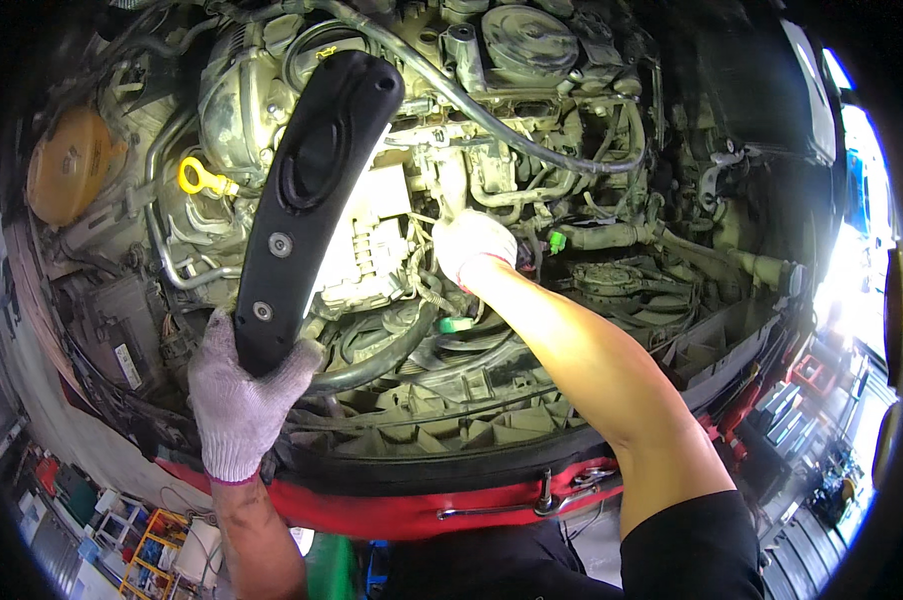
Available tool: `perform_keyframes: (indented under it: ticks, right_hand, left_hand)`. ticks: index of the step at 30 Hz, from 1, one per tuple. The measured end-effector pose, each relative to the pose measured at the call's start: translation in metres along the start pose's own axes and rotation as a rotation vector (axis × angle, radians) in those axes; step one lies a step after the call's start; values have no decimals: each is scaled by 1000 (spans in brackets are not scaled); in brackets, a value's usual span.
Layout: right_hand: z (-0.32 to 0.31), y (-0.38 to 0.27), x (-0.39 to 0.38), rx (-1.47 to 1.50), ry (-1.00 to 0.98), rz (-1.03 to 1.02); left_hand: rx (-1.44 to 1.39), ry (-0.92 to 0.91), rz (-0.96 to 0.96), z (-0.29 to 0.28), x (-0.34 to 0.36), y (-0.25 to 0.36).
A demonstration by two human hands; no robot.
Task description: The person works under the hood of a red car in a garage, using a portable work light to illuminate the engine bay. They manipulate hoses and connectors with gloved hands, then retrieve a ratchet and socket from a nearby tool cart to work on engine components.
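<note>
My left hand [247,390], in a light knitted glove, is closed around the lower end of a long black work light [290,215]. Its bright side faces down and to the right, over the engine bay. My right hand [475,245], gloved as well, reaches deep into the engine bay beside a pale boxy part [377,250]. Glare washes this hand out and its fingers are hidden, so what it touches cannot be made out. Just right of it is a small bright green piece [557,241]. Nearer to me, a pale green piece [456,325] lies by the hoses.
A yellow dipstick ring [200,177] and an orange-brown reservoir [72,165] are at the left. A thick hose [492,120] arcs over the engine. On the red front cover [372,505] lies a ratchet [512,508] with other metal tools. A black cable-like hose [382,365] runs below the light.
</note>
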State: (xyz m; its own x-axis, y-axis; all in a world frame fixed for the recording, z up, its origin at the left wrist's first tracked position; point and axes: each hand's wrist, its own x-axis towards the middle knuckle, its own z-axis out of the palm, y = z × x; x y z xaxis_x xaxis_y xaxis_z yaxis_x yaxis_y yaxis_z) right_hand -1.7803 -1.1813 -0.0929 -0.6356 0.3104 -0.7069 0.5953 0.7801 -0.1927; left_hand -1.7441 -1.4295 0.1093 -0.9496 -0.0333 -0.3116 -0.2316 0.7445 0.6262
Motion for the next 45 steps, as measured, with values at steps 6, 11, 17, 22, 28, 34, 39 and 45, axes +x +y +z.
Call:
perform_keyframes:
  ticks: [6, 11, 17, 22, 28, 34, 39, 45]
  right_hand:
    - [-10, -11, -14, -184, -241, -313]
    - [-27, -43, -57, -464, -402, -718]
    - [-10, -85, -142, -56, -134, -803]
    - [-8, -88, -176, 33, -162, -741]
    - [2, -107, -161, 384, -236, -850]
    - [3, -113, -192, -81, -231, -805]
    - [-54, -48, -232, -11, 8, -932]
    - [-66, 5, -301, 1001, -316, -586]
  left_hand:
    - [-24, -61, -72, -12, -13, -1]
    - [-93, 21, 21, -20, -24, -1]
    - [-39, -28, 6, -33, -40, 3]
    - [36, -9, 90, -44, -45, 14]
    - [84, -23, 23, -35, -41, 33]
    - [146, -18, 4, -40, -47, 45]
    - [-35, -99, -42, -41, -55, 48]
    - [-652, 10, -260, -5, -103, 69]
